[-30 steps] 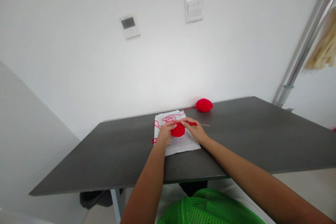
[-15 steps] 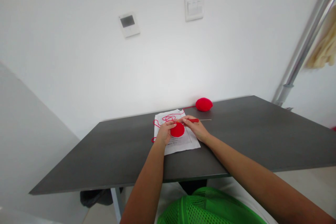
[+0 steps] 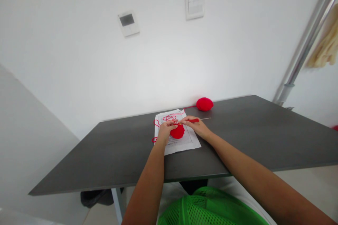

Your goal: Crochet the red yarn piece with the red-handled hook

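Observation:
A round red crocheted piece is pinched at its upper left edge by my left hand. My right hand grips a crochet hook with a red handle, its thin metal shaft sticking out to the right. The hook's working tip meets the piece's top edge between my fingers; the exact stitch is too small to see. Under both hands lies a printed white sheet. Loose red yarn loops over the sheet and runs to a red yarn ball behind my right hand.
The dark grey table stands against a white wall with a switch panel and a small display unit. A metal pole rises at the right. Below the table's left part is a black bag.
The red piece has tilted and shifted slightly left and down between my fingers. The hook's shaft has turned, its right end now pointing a little higher.

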Demonstrator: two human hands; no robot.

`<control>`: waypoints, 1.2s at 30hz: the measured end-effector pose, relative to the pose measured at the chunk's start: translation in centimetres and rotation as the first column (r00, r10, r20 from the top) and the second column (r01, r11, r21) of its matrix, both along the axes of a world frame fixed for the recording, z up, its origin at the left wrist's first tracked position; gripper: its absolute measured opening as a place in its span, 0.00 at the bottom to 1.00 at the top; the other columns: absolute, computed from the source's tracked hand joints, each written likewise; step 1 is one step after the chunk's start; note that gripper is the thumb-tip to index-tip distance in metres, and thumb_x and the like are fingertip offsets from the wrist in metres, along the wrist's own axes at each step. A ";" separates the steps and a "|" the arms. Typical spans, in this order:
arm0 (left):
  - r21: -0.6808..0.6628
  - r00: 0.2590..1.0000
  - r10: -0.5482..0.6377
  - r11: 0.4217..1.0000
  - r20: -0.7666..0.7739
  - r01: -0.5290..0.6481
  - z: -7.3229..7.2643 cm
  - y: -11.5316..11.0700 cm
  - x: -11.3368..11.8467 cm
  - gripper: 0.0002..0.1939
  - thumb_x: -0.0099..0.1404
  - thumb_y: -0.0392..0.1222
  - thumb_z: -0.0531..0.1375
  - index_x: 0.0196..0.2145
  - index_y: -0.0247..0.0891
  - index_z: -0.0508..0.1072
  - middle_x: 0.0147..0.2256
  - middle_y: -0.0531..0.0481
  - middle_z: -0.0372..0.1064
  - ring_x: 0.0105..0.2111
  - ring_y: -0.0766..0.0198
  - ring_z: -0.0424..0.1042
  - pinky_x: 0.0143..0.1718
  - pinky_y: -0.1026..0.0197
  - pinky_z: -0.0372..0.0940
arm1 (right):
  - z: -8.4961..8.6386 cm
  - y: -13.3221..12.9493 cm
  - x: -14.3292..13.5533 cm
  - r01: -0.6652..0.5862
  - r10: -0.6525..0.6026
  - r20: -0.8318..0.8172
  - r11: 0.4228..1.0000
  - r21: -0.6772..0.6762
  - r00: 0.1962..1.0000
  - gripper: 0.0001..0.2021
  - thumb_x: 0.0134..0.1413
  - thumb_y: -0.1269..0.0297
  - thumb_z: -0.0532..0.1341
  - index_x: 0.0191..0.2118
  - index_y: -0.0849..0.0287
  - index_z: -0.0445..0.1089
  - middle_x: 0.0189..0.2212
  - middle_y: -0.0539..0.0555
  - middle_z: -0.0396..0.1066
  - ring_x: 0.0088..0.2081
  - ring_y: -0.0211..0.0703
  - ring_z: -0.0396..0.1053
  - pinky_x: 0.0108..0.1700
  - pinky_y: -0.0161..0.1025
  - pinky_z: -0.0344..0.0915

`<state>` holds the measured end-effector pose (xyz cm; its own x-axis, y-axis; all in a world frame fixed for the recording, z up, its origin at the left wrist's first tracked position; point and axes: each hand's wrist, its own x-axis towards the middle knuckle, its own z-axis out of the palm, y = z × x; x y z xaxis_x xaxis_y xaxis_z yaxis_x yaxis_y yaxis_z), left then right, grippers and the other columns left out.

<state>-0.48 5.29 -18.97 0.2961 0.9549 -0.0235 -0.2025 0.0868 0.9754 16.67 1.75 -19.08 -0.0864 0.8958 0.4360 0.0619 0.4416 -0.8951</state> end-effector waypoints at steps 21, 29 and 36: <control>-0.014 0.995 -0.098 0.995 -0.034 0.098 0.2 0.0 -0.3 0.22 0.39 0.37 0.71 0.36 0.31 0.78 0.26 0.46 0.75 0.29 0.59 0.73 0.35 0.59 0.63 | -0.1 0.1 1.2 -0.208 0.147 -0.300 0.961 -0.183 0.943 0.13 0.45 0.53 0.67 0.30 0.59 0.71 0.31 0.53 0.77 0.35 0.44 0.75 0.45 0.44 0.67; -0.054 0.991 -0.125 0.991 -0.053 0.122 0.4 -0.2 -0.4 0.20 0.39 0.37 0.71 0.34 0.31 0.78 0.24 0.47 0.74 0.27 0.60 0.73 0.31 0.61 0.62 | -0.1 0.2 1.5 -0.316 0.231 -0.352 0.925 -0.209 0.907 0.12 0.45 0.56 0.68 0.29 0.59 0.70 0.32 0.55 0.78 0.34 0.44 0.75 0.43 0.43 0.67; -0.074 0.991 -0.121 0.990 -0.055 0.117 0.5 -0.3 -0.3 0.22 0.37 0.36 0.72 0.34 0.31 0.78 0.25 0.46 0.75 0.29 0.59 0.74 0.31 0.62 0.62 | 0.2 0.0 1.7 -0.332 0.257 -0.319 0.920 -0.209 0.912 0.12 0.46 0.57 0.67 0.28 0.61 0.70 0.32 0.55 0.78 0.34 0.43 0.75 0.43 0.42 0.67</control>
